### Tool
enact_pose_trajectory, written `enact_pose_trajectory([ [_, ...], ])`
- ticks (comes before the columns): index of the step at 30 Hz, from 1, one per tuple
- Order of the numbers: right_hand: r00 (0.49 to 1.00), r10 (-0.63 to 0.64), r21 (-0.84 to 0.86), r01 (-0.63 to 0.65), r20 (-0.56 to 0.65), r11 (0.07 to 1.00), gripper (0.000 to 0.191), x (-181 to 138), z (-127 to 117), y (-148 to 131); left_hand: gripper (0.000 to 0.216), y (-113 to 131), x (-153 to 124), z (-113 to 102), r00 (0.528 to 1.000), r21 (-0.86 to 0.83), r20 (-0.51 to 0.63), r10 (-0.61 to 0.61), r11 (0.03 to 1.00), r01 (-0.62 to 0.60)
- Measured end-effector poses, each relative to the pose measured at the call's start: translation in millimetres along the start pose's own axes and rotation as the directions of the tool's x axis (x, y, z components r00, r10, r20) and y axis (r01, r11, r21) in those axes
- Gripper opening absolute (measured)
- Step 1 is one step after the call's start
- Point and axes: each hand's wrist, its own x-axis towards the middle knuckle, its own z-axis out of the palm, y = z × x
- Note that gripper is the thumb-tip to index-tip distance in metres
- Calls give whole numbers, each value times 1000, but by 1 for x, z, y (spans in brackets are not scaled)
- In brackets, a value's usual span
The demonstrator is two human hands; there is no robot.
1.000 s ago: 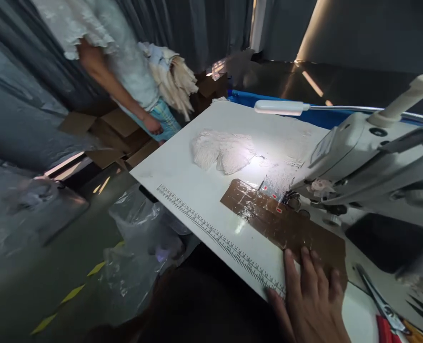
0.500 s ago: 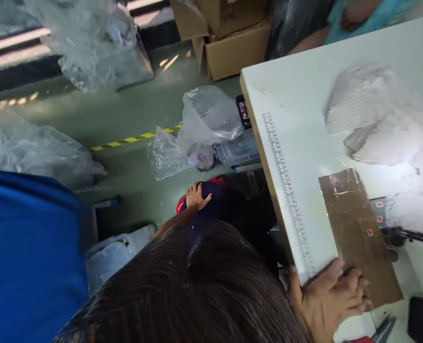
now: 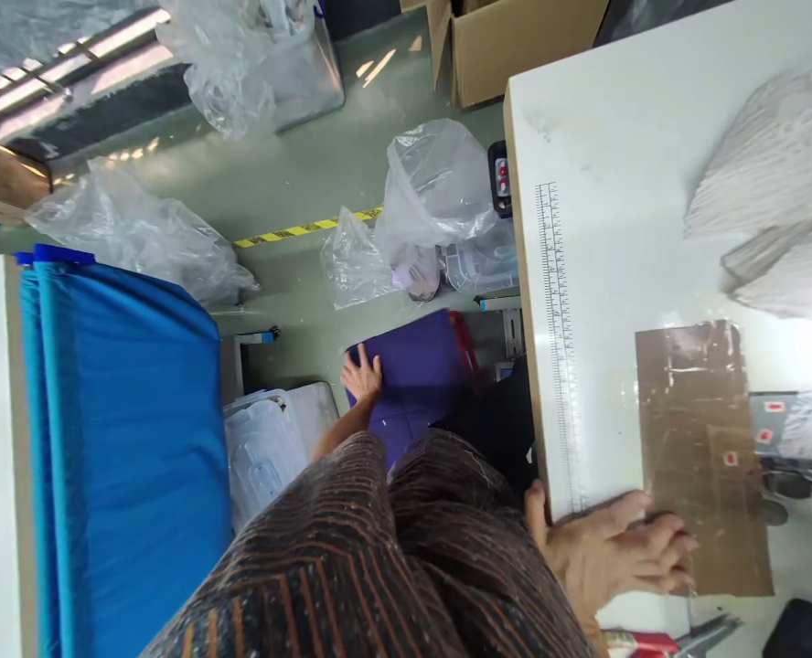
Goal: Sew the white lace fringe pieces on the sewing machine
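Note:
My right hand (image 3: 612, 553) lies flat with fingers stretched on the near edge of the white sewing table (image 3: 598, 146), its fingertips on a brown taped cardboard patch (image 3: 700, 439). My left hand (image 3: 361, 375) reaches down beside my leg and rests open, fingers spread, on a purple fabric piece (image 3: 423, 366) below the table. A printed ruler strip (image 3: 557, 338) runs along the table's edge. A stack of white lace fabric (image 3: 776, 192) lies at the table's far right.
Clear plastic bags (image 3: 433, 192) and a plastic container (image 3: 269, 452) sit on the green floor. A blue cloth bin (image 3: 124, 439) stands at left. A cardboard box (image 3: 508, 37) is beyond the table. Scissors (image 3: 700, 631) lie near my right hand.
The view has swung down and left from the sewing machine to the floor. My left hand has come into view and settled on the purple fabric. My right hand stays on the table edge.

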Motion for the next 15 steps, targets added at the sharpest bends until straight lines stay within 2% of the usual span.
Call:
enact_pose_trajectory([
  [3,1000,0,-6,0,9,1000,118,0,0,1,57,-21,-27,4,989,7,36,-146,989,146],
  [5,1000,21,-22,-21,13,1000,118,0,0,1,59,-21,-34,9,987,19,72,-144,990,143],
  [7,999,35,-33,-35,-6,999,116,-1,1,1,66,-12,-30,12,992,35,108,-69,997,65],
  [9,999,31,-32,-32,-37,999,111,-1,3,2,79,-1,-19,12,988,54,145,57,996,-65],
  [12,995,26,-31,-29,-98,999,103,-2,9,2,97,15,3,4,946,81,201,254,958,-274],
  [13,993,29,-36,-34,-116,999,100,-2,11,2,96,20,10,0,927,89,214,307,939,-332],
  [15,987,35,-49,-43,-154,998,97,-2,15,2,81,28,20,-9,894,108,225,388,902,-418],
])
